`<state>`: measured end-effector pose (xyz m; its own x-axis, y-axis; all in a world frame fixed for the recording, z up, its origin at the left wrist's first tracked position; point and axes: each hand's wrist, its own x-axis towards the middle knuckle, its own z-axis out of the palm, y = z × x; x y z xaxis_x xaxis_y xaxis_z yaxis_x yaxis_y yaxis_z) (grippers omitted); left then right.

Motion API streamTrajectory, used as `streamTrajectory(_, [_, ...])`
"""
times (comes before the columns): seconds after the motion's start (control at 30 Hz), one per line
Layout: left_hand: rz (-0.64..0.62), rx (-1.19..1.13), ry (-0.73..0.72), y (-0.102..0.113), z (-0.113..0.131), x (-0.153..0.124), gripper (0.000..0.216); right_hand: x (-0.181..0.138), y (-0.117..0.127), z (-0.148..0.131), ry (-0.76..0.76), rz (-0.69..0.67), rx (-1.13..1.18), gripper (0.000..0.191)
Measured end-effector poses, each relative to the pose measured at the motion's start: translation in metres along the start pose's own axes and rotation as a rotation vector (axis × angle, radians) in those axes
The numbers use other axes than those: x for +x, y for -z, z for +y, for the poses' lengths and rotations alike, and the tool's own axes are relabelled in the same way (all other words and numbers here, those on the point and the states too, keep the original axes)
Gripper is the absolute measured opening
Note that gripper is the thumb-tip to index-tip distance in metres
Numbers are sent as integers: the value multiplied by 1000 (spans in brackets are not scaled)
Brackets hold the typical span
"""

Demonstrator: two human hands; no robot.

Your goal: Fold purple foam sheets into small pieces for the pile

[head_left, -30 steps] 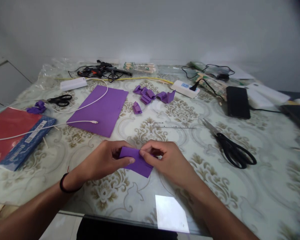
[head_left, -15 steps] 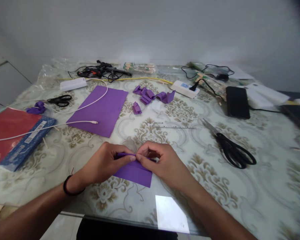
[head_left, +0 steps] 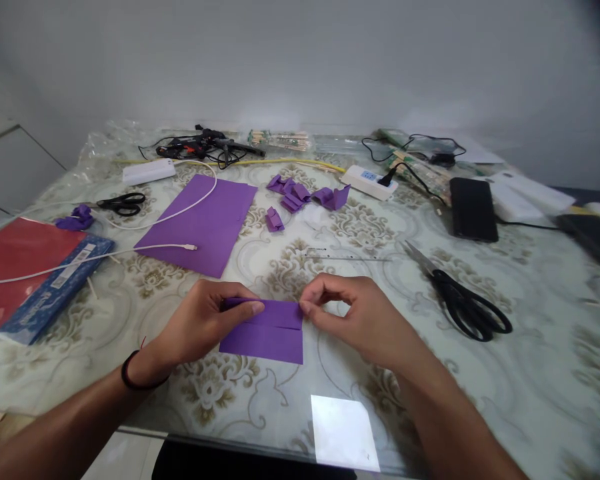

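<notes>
Between my hands, near the table's front edge, is a small sheet of purple paper (head_left: 265,340) with a fold running across it. My left hand (head_left: 207,320) grips its upper left part, thumb on top and fingers behind. At the upper right corner, the thumb and forefinger of my right hand (head_left: 353,317) pinch together on the paper's edge. Farther back lie several folded purple paper pieces (head_left: 295,195). Larger purple sheets (head_left: 197,223) rest to the left of them.
Black-handled scissors (head_left: 465,300) lie on the right, a clear ruler (head_left: 347,257) ahead. A black phone (head_left: 474,209) and a power strip (head_left: 369,181) stand behind. On the left are a red and blue packet (head_left: 45,273), a white cable (head_left: 130,250) and smaller scissors (head_left: 123,203).
My right hand has slid right along the fold to the paper's corner, away from my left hand. The paper now lies flatter, with its folded upper strip showing.
</notes>
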<state>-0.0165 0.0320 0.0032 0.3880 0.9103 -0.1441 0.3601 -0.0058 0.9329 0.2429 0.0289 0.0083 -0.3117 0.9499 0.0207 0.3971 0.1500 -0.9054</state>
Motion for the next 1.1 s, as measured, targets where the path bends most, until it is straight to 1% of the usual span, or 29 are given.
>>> streamTrajectory(0.07, [26,5,-2,2,1,0,27,0,3,2,-6,25,-16,11])
streamTrajectory(0.1, [40,15,-8,3,3,0,26,0,4,3,-8,61,0,10])
streamTrajectory(0.2, [28,76,-32,2,6,0,23,0,-4,5,12,170,108,7])
streamTrajectory(0.23, [3,97,-36,1,7,0,22,0,-10,4,17,162,130,6])
streamTrajectory(0.3, [-42,116,-40,-2,8,0,21,-1,-25,1,4,67,124,6])
streamTrajectory(0.37, [-62,110,-50,-5,8,0,20,-2,-38,-2,7,9,117,4])
streamTrajectory(0.43, [-63,107,-59,-7,7,-1,18,-3,-47,-4,8,17,117,7])
streamTrajectory(0.5, [-62,114,-63,-8,7,-1,17,-4,-49,-5,10,29,138,8])
streamTrajectory(0.67, [-65,133,-81,-8,9,-3,16,-4,-43,-7,63,8,208,11])
streamTrajectory(0.8, [-68,166,-117,-7,12,-5,15,-4,-41,-10,101,-9,191,15])
streamTrajectory(0.9, [-81,179,-127,-3,13,-5,17,-3,-38,-9,99,-19,173,16])
streamTrajectory(1.0, [-46,183,-127,5,13,-3,21,-2,-29,-6,91,-7,173,15])
streamTrajectory(1.1, [20,176,-121,14,10,-3,24,0,-12,0,84,-6,154,14])
